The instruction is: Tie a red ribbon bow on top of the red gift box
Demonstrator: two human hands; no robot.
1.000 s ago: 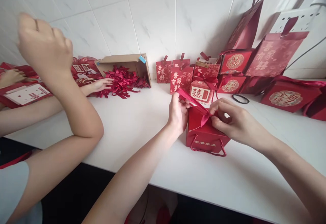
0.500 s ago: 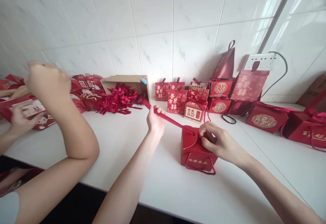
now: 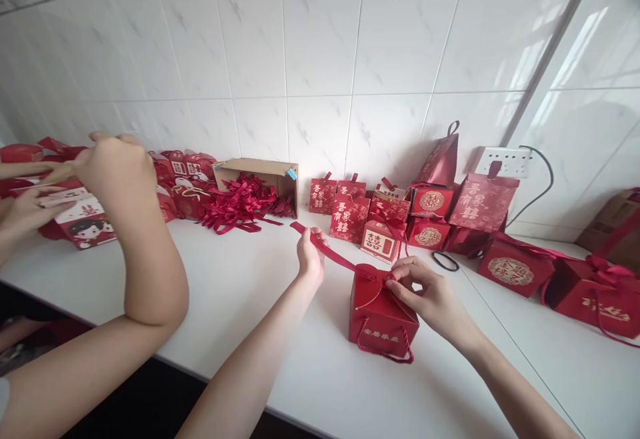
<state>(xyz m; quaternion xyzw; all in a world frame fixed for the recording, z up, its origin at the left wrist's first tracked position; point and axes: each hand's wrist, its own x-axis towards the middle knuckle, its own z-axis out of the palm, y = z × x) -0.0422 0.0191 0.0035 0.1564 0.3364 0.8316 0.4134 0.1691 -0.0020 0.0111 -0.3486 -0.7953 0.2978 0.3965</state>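
A small red gift box (image 3: 381,311) with gold lettering and a red rope handle stands on the white counter (image 3: 260,306). A red ribbon (image 3: 331,254) runs from the box's top up and to the left. My left hand (image 3: 311,254) is closed on the ribbon's far end and holds it taut. Pinched fingers of my right hand (image 3: 424,290) grip the ribbon at the top of the box, on its right side.
A cardboard box (image 3: 260,174) spilling red ribbons lies by the tiled wall. Several red gift boxes and bags (image 3: 430,206) stand at the back right, beside a black hair tie (image 3: 445,261). Another person's raised arm (image 3: 135,239) and hands fill the left, over more red boxes (image 3: 85,220).
The bow I held at the box top has been drawn out: my left hand has pulled the ribbon out to the left. The view has tilted upward.
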